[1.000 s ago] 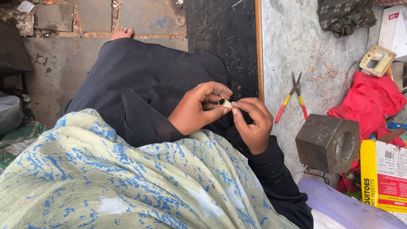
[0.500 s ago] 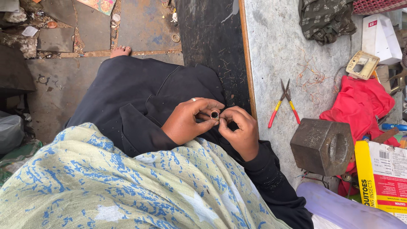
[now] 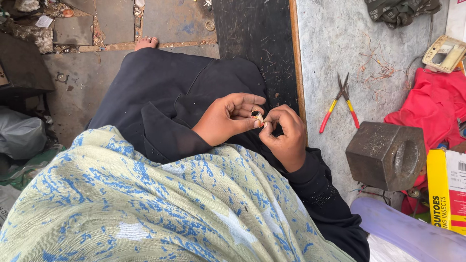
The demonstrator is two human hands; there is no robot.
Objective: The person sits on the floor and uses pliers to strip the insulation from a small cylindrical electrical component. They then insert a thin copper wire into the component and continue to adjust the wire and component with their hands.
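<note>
Over my lap, covered in black cloth, my left hand (image 3: 224,119) and my right hand (image 3: 286,136) meet at the fingertips. Between them they pinch a small pale coil-like part (image 3: 257,118) with a dark hole and thin reddish copper wire on it. Both hands' fingers are curled around it. A pale scarf with blue pattern (image 3: 160,204) lies over my chest at the bottom of the view.
Red-and-yellow handled pliers (image 3: 340,99) lie on the grey slab (image 3: 340,43) to the right, with loose copper wire (image 3: 381,68). A heavy metal block (image 3: 386,155), a red cloth (image 3: 437,104), a yellow box (image 3: 446,189) and a black board (image 3: 252,39) are nearby.
The view shifted slightly, so my hands sit lower in the picture. They stay joined on the small part, with fingers turning it a little.
</note>
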